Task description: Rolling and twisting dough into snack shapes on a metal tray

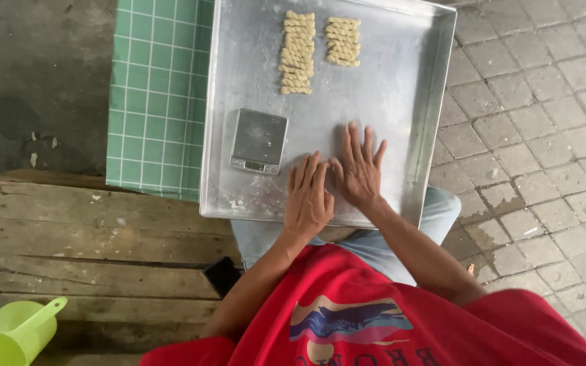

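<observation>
Both hands press flat, fingers spread and holding nothing, the left hand [308, 196] just beside the right hand [359, 169], on the metal tray [401, 95], whatever dough lies beneath them hidden.

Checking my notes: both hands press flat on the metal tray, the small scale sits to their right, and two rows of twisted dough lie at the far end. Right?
Not quite: in the head view the small scale sits left of the hands, not right. The rest holds.
</observation>
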